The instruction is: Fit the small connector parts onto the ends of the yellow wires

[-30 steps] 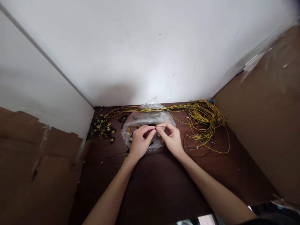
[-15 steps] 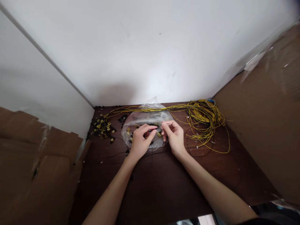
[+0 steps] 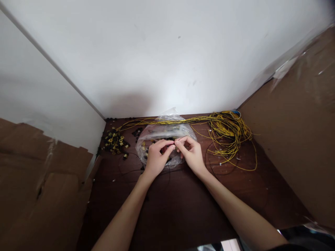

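Note:
My left hand (image 3: pixel 156 156) is closed in a pinch, with a small dark connector-like piece partly hidden between thumb and forefinger. Against it, the closed fingertips of my right hand (image 3: pixel 190 151) pinch a thin black wire (image 3: pixel 186 136); its end is hidden where the fingertips meet. Under both hands lies a clear plastic bag (image 3: pixel 141 143) with black and yellow connectors in it. Thin black wires also loop over the table on either side of my hands.
Black-and-yellow connectors (image 3: pixel 115 141) are heaped at the left, joined to yellow wires (image 3: pixel 167 121) running behind the bag to a coiled bundle (image 3: pixel 230 134) at the right. A white wall (image 3: pixel 167 62) and cardboard at both sides (image 3: pixel 60 195) enclose the brown table (image 3: pixel 183 209).
My right hand has moved left, bringing its pinched fingertips up to those of my left hand. The left hand has stayed nearly in place.

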Tool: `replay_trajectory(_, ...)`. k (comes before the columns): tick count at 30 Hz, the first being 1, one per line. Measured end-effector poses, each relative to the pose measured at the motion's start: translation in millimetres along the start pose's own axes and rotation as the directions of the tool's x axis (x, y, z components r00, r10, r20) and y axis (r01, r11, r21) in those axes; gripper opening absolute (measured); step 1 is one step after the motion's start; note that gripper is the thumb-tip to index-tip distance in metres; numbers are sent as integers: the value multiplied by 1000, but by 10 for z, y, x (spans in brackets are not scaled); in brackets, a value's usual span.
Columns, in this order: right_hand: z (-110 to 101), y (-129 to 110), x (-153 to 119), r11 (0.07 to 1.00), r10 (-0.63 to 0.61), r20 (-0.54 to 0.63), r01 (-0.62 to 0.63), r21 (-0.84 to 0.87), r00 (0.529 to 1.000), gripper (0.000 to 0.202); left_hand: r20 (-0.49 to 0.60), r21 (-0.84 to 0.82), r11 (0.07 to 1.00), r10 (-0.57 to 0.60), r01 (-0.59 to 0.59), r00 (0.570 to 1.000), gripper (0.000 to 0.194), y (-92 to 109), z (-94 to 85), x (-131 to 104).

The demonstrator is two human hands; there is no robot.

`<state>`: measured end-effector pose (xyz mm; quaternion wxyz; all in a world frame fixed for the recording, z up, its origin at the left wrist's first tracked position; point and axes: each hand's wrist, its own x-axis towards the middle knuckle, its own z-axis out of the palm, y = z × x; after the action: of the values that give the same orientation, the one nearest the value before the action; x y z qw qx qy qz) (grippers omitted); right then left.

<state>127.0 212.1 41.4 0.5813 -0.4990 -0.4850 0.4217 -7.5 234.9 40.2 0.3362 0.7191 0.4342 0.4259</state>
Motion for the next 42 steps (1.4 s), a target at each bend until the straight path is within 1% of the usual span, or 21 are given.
replay_trajectory(8, 8, -12, -7, 997, 47, 7, -48, 57, 999, 26, 13, 6, 1000, 23, -23, 1000, 14, -2, 1, -2)
replay_trajectory(14, 17, 4, 7, 985, 73, -29, -67, 162, 997, 28, 14, -4, 1000, 26, -26, 1000, 17, 42, -3, 8)
replay_trajectory(17, 18, 6, 15, 980, 73, -36, -65, 188, 997, 28, 9, 0, 1000, 25, -25, 1000, 17, 43, -5, 9)
replay_trajectory(22, 19, -1, 15, 982, 82, -15, -78, 175, 997, 26, 0, 2, 1000, 19, -19, 1000, 15, 23, -4, 6)
replay_trajectory(27, 27, -7, 8, 990, 53, 6, -53, 131, 999, 25, -4, -1, 1000, 18, -18, 1000, 13, 13, -3, 7)
replay_trajectory(37, 18, 16, 20, 965, 83, -24, -75, 250, 996, 26, -7, -2, 1000, 5, -5, 1000, 13, 34, -4, 9)
replay_trajectory(42, 20, 8, 13, 979, 76, 4, -75, 189, 997, 26, -5, 6, 1000, 11, -11, 1000, 13, 18, -3, 4)
